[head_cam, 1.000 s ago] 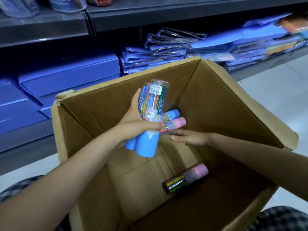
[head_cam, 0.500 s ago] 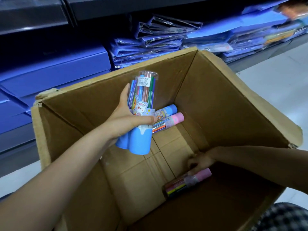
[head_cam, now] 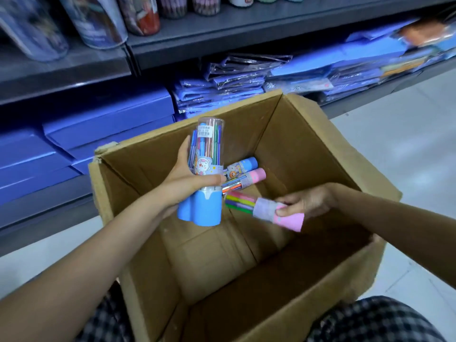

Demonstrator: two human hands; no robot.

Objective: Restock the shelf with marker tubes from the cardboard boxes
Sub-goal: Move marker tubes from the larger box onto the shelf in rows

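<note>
An open cardboard box stands on the floor in front of me. My left hand grips a clear marker tube with a blue base, held upright above the box. My right hand grips a pink-capped marker tube by its cap end, lifted off the box floor and lying roughly level. Two more tubes lie in the box's far corner, one blue-capped and one pink-capped.
A grey metal shelf runs above, carrying several clear tubes. The lower shelf holds blue flat boxes and stacked plastic-wrapped blue packs. White tiled floor lies to the right. My checked trousers show at the bottom edge.
My right hand reached down to the pink-capped tube on the box floor, took hold of it and lifted it. The left hand kept hold of its tube. The view tilted up.
</note>
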